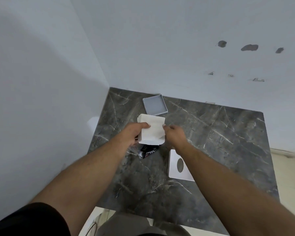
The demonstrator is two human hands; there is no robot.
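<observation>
A thick stack of white paper napkins (153,129) is held above a dark marble table (211,133). My left hand (134,133) grips the stack's left side, thumb on top. My right hand (174,136) holds the right side with curled fingers. Behind the stack lies an open grey square box (155,105). A white flat lid with an oval hole (178,166) rests on the table under my right forearm. A crumpled black wrapper (147,151) lies just below the stack.
White walls meet in a corner at the table's far left. The back wall has several chipped spots (249,47). The table's right side is bare marble. Pale floor shows to the right of the table and at its near edge.
</observation>
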